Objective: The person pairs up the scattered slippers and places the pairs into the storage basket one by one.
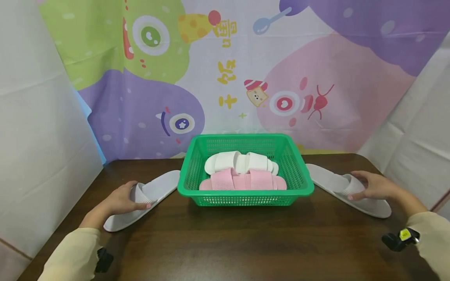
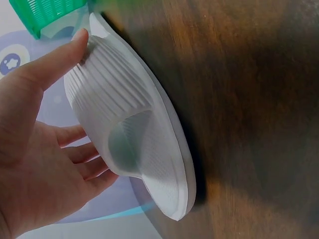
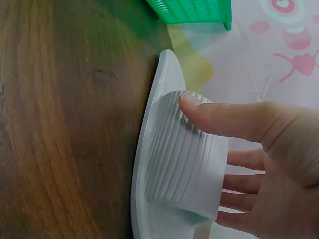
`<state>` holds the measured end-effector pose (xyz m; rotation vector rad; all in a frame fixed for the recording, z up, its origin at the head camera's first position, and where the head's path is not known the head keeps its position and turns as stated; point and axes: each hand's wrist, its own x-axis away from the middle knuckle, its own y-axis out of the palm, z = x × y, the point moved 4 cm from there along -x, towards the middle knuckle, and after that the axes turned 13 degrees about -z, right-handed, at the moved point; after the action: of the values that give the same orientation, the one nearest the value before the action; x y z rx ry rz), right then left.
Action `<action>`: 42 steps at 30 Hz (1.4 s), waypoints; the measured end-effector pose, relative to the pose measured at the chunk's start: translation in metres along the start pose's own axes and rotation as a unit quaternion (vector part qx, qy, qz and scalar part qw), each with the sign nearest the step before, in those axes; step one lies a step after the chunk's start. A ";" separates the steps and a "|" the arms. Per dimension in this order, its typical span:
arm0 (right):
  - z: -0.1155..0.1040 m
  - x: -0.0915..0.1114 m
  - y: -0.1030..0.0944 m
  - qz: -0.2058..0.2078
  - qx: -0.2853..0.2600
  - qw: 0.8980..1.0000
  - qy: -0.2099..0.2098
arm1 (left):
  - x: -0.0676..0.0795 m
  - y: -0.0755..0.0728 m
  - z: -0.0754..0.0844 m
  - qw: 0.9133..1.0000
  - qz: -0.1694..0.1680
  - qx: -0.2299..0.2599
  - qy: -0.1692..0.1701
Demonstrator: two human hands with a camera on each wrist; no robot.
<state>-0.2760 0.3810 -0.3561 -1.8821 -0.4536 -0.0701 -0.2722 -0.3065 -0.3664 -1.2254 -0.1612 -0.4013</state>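
Note:
To the left of the green basket (image 1: pixel 246 192), a whitish slide slipper (image 1: pixel 159 187) lies slantwise on the table. My left hand (image 1: pixel 123 199) holds it across its ribbed strap (image 2: pixel 107 79), thumb on the near side and fingers on the far side. A matching whitish slipper (image 1: pixel 327 177) lies slantwise on the right, its toe end close to the basket. My right hand (image 1: pixel 377 187) grips that one over the strap (image 3: pixel 179 154), thumb against the ribs and fingertips partly hidden behind it. Inside the basket are a white slipper (image 1: pixel 225 160) and a pink slipper (image 1: pixel 242 181).
The dark brown wooden table (image 1: pixel 246 242) extends in front of the basket. Behind it hangs a cartoon-printed cloth (image 1: pixel 232 121), with white cloth (image 1: pixel 42 117) along the left side. Each wrist wears a small black device (image 1: pixel 103 259).

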 end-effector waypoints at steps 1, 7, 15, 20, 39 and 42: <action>0.001 0.000 0.001 -0.003 0.002 1.000 0.004 | 0.000 0.000 0.000 1.000 -0.002 0.001 -0.001; 0.008 -0.001 0.003 -0.016 0.016 1.000 0.018 | -0.003 0.002 0.000 1.000 -0.008 0.002 0.002; 0.010 -0.003 0.003 -0.037 0.014 0.999 0.015 | -0.004 0.000 0.001 1.000 -0.025 0.007 -0.003; 0.013 -0.004 0.003 -0.023 0.020 0.999 0.008 | -0.005 0.000 -0.001 0.999 -0.031 0.007 -0.009; 0.018 0.003 0.006 0.035 0.037 0.999 0.005 | 0.005 0.005 -0.006 1.000 0.000 -0.017 0.017; 0.017 0.004 0.007 0.036 0.033 0.999 0.003 | 0.007 0.006 -0.007 1.000 0.003 -0.016 0.021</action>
<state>-0.2729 0.3960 -0.3678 -1.8309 -0.3781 -0.0122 -0.2644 -0.3128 -0.3720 -1.2478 -0.1155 -0.4266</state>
